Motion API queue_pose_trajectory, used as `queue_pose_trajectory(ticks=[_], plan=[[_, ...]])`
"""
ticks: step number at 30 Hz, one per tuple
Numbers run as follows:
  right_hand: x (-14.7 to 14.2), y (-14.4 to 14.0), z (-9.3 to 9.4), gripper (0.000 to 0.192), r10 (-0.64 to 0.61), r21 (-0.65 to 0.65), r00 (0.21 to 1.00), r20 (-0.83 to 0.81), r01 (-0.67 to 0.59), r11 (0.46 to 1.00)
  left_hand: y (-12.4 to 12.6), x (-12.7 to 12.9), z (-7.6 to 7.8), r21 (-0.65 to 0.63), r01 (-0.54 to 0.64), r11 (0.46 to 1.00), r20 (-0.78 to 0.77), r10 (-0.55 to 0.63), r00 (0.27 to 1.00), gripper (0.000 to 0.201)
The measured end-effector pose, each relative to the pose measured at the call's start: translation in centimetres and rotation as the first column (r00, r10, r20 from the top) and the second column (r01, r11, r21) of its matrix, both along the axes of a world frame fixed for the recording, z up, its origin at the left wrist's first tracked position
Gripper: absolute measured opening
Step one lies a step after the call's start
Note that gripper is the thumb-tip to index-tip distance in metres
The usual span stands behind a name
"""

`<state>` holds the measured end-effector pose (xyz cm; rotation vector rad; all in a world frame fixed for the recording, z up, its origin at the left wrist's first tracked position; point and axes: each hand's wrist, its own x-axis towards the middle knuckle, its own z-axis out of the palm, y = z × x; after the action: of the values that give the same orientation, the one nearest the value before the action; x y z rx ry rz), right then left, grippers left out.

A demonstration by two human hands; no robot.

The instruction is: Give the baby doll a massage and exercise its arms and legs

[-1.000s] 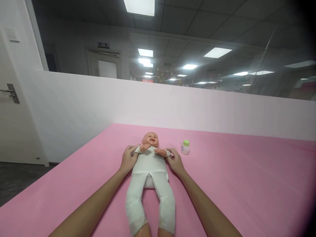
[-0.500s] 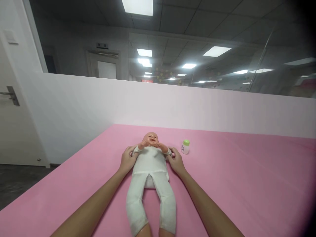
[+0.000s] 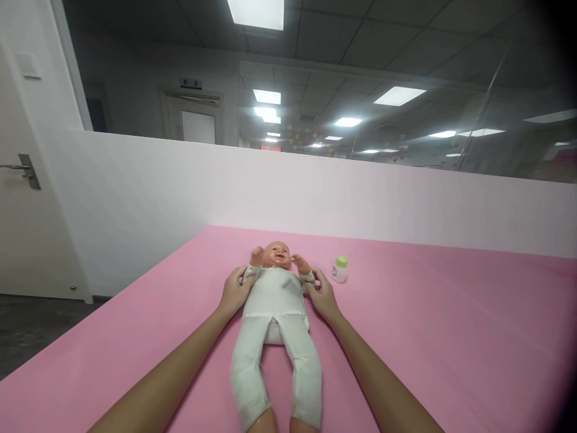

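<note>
A baby doll (image 3: 274,294) with a white cloth body lies on its back on a pink surface (image 3: 406,337), its head at the far end and its feet toward me. My left hand (image 3: 235,291) is closed around the doll's arm on the left, near the elbow. On the other side, my right hand (image 3: 323,293) grips the doll's other arm at the same height. Both doll forearms point up and away from the chest, beside the head. A small bottle (image 3: 339,269) with a green cap stands upright just beyond my right hand.
A low white wall (image 3: 360,198) runs along the far edge of the pink surface, with glass above it. At the left are a door (image 3: 27,240) with a metal handle and a dark floor (image 3: 27,331) beyond the surface's edge.
The doll's forearms have swung apart, outward from its chin to either side of its head. My hands have kept their places on its arms. The camera view has shifted slightly.
</note>
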<state>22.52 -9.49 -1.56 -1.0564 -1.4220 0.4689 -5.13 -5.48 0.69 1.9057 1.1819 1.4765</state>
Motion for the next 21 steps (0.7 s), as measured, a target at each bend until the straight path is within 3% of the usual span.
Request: queue_pose_trajectory(ticks=[4,10,17,21], plan=[[0.05,0.25,-0.14,0.028,-0.003,-0.022,0.998,-0.059,0.002,1.000,-0.18,-0.01,0.16,-0.016,-0.040,0.999,0.019,0.040,0.999,0.033],[0.16,0.23,-0.13,0.025,-0.023,0.025,0.995,0.092,0.020,0.999,0.05,-0.08,-0.06,0.041,0.029,0.999,-0.079,-0.025,0.997,0.043],[0.04,0.30,-0.17,0.039,-0.020,-0.014,0.996,-0.084,0.019,1.000,-0.41,0.17,0.32,-0.006,-0.071,0.997,0.025,0.071,0.997,0.025],[0.39,0.43,-0.32,0.037,-0.027,0.003,0.999,-0.044,0.027,1.000,-0.10,0.03,0.01,0.037,-0.071,0.997,-0.005,0.071,0.997,0.030]])
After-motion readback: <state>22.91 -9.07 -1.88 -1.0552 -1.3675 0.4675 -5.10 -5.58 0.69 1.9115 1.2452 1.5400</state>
